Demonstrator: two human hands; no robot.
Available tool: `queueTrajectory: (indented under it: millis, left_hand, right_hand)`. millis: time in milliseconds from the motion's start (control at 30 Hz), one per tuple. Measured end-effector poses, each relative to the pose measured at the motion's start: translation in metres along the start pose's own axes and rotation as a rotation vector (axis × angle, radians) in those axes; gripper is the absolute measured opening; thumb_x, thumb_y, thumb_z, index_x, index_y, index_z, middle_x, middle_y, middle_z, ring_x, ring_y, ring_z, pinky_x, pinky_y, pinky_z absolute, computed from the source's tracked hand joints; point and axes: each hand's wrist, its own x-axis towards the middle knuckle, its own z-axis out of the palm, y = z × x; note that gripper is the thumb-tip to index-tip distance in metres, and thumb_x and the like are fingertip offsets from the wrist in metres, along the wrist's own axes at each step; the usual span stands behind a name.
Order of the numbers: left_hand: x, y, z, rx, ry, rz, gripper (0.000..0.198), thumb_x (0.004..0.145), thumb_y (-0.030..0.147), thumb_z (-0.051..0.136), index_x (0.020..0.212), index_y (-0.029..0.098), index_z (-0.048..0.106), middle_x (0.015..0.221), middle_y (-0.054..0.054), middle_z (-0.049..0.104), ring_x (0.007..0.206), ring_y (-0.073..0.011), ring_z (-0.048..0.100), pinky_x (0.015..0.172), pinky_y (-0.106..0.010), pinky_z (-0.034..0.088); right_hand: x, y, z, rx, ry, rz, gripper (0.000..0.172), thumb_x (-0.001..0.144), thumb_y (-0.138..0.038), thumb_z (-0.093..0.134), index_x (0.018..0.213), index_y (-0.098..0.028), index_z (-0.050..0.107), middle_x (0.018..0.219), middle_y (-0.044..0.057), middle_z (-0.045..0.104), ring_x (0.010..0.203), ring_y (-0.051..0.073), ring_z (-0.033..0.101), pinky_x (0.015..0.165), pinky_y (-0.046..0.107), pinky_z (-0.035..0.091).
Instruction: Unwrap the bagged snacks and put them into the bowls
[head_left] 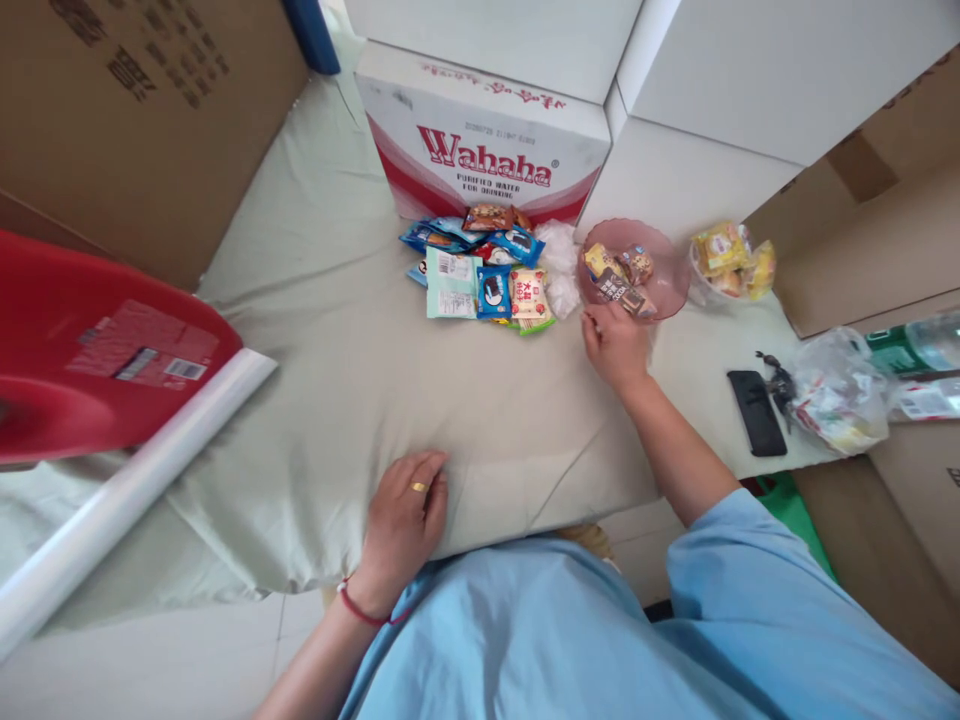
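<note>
My right hand (pixel 619 345) is at the front rim of a pink translucent bowl (pixel 673 262), fingers closed on the near end of a brown cocoa snack packet (pixel 624 290). Its fingertips are partly hidden. Other small snack packets, one a yellow packet (pixel 604 262), lie in the bowl. On the cloth near the table's front edge rests my left hand (pixel 405 505), its fingers loosely curled together and nothing visible in them. A gold ring (pixel 420 487) is on one finger. Left of the bowl lies a pile of snack packets, including a pale green packet (pixel 453 284) and a blue packet (pixel 493 291).
A Wahaha carton (pixel 487 150) stands behind the pile. Crumpled clear plastic (pixel 560 265) separates pile and bowl. Right of the bowl are a clear container (pixel 705 275) of yellow packets, a phone (pixel 757 412) and a plastic bag (pixel 840 390). A red plastic object (pixel 112 330) and white roll (pixel 142 490) lie left.
</note>
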Motion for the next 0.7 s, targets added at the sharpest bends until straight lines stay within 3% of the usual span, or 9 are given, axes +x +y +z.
queueTrajectory:
  millis: [133, 200, 300, 433, 533, 633, 700]
  left_hand:
    - [-0.001, 0.001, 0.000, 0.013, -0.005, -0.001, 0.022, 0.100, 0.014, 0.055, 0.120, 0.021, 0.062, 0.106, -0.008, 0.073, 0.097, -0.0224, 0.069, 0.088, -0.036, 0.058]
    - [-0.001, 0.002, -0.001, 0.013, -0.011, -0.006, 0.022, 0.101, 0.014, 0.054, 0.120, 0.021, 0.062, 0.106, -0.008, 0.074, 0.097, -0.0221, 0.069, 0.087, -0.036, 0.058]
    - [-0.002, 0.003, -0.001, 0.011, -0.001, -0.024, 0.021, 0.101, 0.014, 0.054, 0.119, 0.021, 0.064, 0.105, -0.008, 0.074, 0.097, -0.0218, 0.070, 0.087, -0.035, 0.059]
    - [-0.004, 0.005, -0.004, -0.053, 0.028, -0.077, 0.020, 0.100, 0.013, 0.056, 0.115, 0.021, 0.067, 0.104, -0.007, 0.074, 0.097, -0.0202, 0.072, 0.088, -0.033, 0.059]
    - [-0.004, 0.007, -0.006, -0.133, 0.056, -0.159, 0.018, 0.101, 0.014, 0.057, 0.112, 0.021, 0.069, 0.101, -0.005, 0.075, 0.094, -0.0179, 0.072, 0.087, -0.030, 0.058]
    - [-0.001, 0.010, -0.004, -0.180, 0.055, -0.233, 0.017, 0.101, 0.016, 0.057, 0.109, 0.021, 0.072, 0.100, -0.004, 0.075, 0.092, -0.0169, 0.072, 0.084, -0.029, 0.057]
    - [0.003, 0.011, 0.000, -0.178, 0.029, -0.245, 0.018, 0.101, 0.017, 0.057, 0.107, 0.021, 0.073, 0.099, -0.004, 0.076, 0.092, -0.0175, 0.073, 0.084, -0.030, 0.056]
  right_hand:
    - [0.023, -0.027, 0.024, -0.016, -0.080, 0.120, 0.048, 0.104, -0.037, 0.050, 0.144, -0.014, 0.061, 0.124, 0.021, 0.072, 0.108, 0.034, 0.067, 0.088, 0.041, 0.052]
    - [0.034, -0.031, 0.033, -0.034, -0.117, 0.186, 0.041, 0.102, -0.032, 0.051, 0.136, -0.014, 0.065, 0.120, 0.021, 0.073, 0.103, 0.033, 0.068, 0.086, 0.040, 0.051]
    - [0.035, -0.024, 0.038, 0.046, -0.102, 0.220, 0.026, 0.101, -0.025, 0.048, 0.108, -0.016, 0.071, 0.108, 0.017, 0.074, 0.095, 0.029, 0.068, 0.084, 0.038, 0.049]
    - [0.001, -0.004, 0.033, 0.434, 0.093, 0.265, 0.015, 0.096, -0.030, 0.052, 0.094, -0.020, 0.064, 0.089, 0.008, 0.071, 0.082, 0.021, 0.064, 0.078, 0.033, 0.048]
    - [-0.039, 0.008, 0.030, 0.749, 0.101, 0.426, 0.021, 0.096, -0.042, 0.053, 0.094, -0.023, 0.059, 0.071, -0.001, 0.060, 0.060, 0.016, 0.053, 0.063, 0.028, 0.043]
    - [-0.063, 0.009, 0.030, 0.799, 0.066, 0.463, 0.024, 0.094, -0.046, 0.056, 0.091, -0.023, 0.059, 0.072, -0.001, 0.060, 0.060, 0.015, 0.052, 0.062, 0.028, 0.043]
    - [-0.059, 0.005, 0.033, 0.700, 0.086, 0.411, 0.024, 0.094, -0.045, 0.057, 0.094, -0.022, 0.063, 0.076, 0.001, 0.064, 0.066, 0.017, 0.057, 0.069, 0.030, 0.046]
